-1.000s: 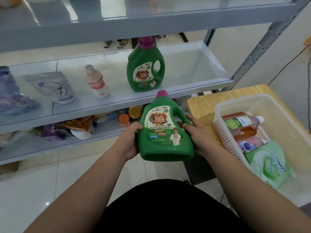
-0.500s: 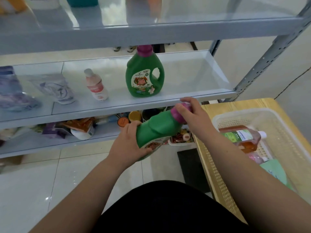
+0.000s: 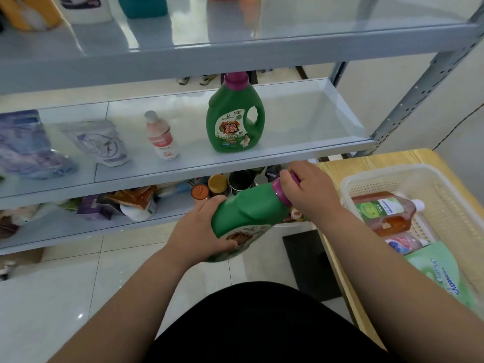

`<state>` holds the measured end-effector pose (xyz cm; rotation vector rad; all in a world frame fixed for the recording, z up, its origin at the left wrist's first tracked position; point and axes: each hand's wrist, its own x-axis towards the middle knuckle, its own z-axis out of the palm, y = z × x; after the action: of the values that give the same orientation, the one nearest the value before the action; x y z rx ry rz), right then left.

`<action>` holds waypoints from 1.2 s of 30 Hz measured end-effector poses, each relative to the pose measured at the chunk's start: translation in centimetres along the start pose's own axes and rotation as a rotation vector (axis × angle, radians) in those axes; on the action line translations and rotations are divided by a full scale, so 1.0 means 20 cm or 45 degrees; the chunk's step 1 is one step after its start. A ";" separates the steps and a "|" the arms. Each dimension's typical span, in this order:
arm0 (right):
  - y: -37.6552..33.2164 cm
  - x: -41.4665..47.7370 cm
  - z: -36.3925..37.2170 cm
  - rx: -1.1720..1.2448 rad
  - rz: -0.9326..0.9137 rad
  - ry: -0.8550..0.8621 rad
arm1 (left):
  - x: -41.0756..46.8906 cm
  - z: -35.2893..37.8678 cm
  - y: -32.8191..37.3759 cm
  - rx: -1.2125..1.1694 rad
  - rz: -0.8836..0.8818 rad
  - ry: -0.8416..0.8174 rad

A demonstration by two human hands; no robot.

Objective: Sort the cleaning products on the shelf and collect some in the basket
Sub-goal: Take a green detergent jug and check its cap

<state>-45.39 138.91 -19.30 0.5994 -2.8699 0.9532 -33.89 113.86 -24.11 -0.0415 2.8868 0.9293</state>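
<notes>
I hold a green detergent jug [image 3: 248, 213] tilted on its side in front of the shelf, its purple cap pointing right. My left hand [image 3: 199, 229] grips its lower body near the label. My right hand [image 3: 309, 195] wraps around the purple cap and neck. A second, identical green jug [image 3: 235, 121] stands upright on the middle shelf [image 3: 288, 153]. To the right, a white plastic basket [image 3: 372, 176] on a wooden table holds an amber bottle [image 3: 385, 216], a small pink bottle [image 3: 403, 243] and a green pouch [image 3: 442, 273].
The middle shelf also carries a pink-white bottle [image 3: 161, 136], a white pouch [image 3: 102, 142] and a bluish pouch [image 3: 23, 148]. The lower shelf holds jars [image 3: 217, 184] and packets. Tubs sit on the top shelf. A grey upright post [image 3: 424, 82] stands right of the shelf.
The jug went from upright between both palms to lying tilted. My right hand moved from its side up to the cap, and my left hand slid under the body.
</notes>
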 end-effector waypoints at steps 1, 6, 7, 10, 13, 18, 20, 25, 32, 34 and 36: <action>-0.01 -0.02 0.00 0.019 -0.072 -0.006 | 0.00 -0.02 -0.02 -0.072 -0.013 -0.074; -0.05 -0.03 0.02 0.011 -0.186 -0.101 | -0.05 -0.03 -0.08 -0.274 -0.036 -0.149; -0.05 -0.04 0.03 0.028 -0.158 -0.113 | -0.06 -0.02 -0.08 -0.273 -0.040 -0.122; -0.05 -0.07 0.05 0.058 -0.062 -0.140 | -0.06 -0.03 -0.09 -0.227 -0.019 -0.058; -0.05 -0.07 0.06 0.077 0.079 -0.171 | -0.07 -0.03 -0.12 -0.176 -0.017 0.025; -0.05 -0.10 0.00 0.323 0.029 -0.351 | -0.08 -0.02 -0.16 -0.157 -0.030 0.060; -0.05 -0.10 -0.01 0.356 0.117 -0.385 | -0.09 -0.01 -0.15 -0.184 -0.038 0.067; -0.06 -0.11 -0.04 0.375 0.019 -0.322 | -0.09 0.02 -0.13 -0.190 -0.021 0.098; -0.02 -0.10 -0.07 0.303 0.090 -0.338 | -0.06 0.06 -0.08 -0.161 -0.005 0.094; 0.00 -0.10 -0.10 0.517 0.084 -0.336 | -0.05 0.07 -0.08 -0.155 -0.023 0.094; 0.01 -0.09 -0.11 0.548 0.185 -0.340 | -0.04 0.08 -0.07 -0.152 -0.043 0.101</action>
<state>-44.03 141.01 -17.93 0.5880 -2.9789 1.6563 -32.95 113.71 -26.13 -0.1396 2.8885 1.1174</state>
